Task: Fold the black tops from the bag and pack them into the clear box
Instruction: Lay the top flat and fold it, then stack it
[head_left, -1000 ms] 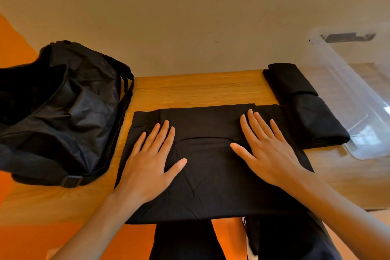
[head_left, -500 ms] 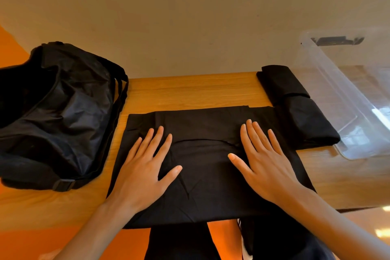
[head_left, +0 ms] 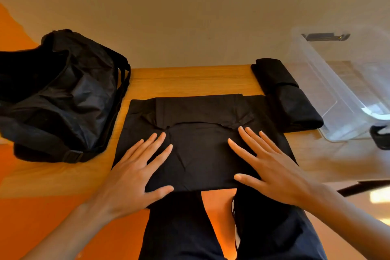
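Pressing palm-down on the black top, left hand & right hand both have fingers straight & spread, gripping nothing. Both thumbs sit near the cloth's near edge, which runs along the front edge of the wooden table. Top lies flat mid-table, partly folded, w/ a creased fold line just past the fingertips. Its left edge is near the black bag but apart, w/ a thin strip of bare wood btw them. Its far right corner touches two folded black bundles, which lie end to end just beside the left side of the clear box, outside it, at the table's right end. Widest bare wood is the band btw the top's far edge & the wall, plus a patch right of the right hand, in front of the box. Below the table edge are the person's legs in dark trousers over orange floor.
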{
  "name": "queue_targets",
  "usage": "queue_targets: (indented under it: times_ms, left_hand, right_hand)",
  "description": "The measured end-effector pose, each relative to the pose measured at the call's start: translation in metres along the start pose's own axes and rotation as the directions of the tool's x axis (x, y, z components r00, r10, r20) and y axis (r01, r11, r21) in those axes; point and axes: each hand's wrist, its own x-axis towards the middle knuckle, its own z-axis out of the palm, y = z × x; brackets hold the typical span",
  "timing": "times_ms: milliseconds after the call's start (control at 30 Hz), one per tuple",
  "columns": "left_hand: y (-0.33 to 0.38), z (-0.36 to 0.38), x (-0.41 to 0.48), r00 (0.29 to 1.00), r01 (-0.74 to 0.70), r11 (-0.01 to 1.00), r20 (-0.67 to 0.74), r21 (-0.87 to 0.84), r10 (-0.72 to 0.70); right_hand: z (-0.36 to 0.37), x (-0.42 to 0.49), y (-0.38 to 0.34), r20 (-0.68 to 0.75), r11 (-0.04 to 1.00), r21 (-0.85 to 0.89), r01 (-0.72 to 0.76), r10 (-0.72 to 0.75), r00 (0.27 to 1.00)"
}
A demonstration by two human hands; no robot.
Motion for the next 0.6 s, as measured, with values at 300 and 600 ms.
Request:
queue_targets:
  times_ms: [300, 600]
  left_hand:
    - [-0.009, 0.016, -0.042, 1.0, 0.002, 0.987, -0.027, 0.162, 0.002]
    - [-0.029, 0.02, -0.071, 0.948, -0.18, 0.98, -0.251, 0.087, 0.196]
  right_hand:
    - [0.021, -0.036, 0.009, -0.139, 0.993, -0.119, 0.01, -0.027, 0.99]
    - [0.04, -0.071, 0.035, -0.534, 0.993, -0.032, 0.112, -0.112, 0.838]
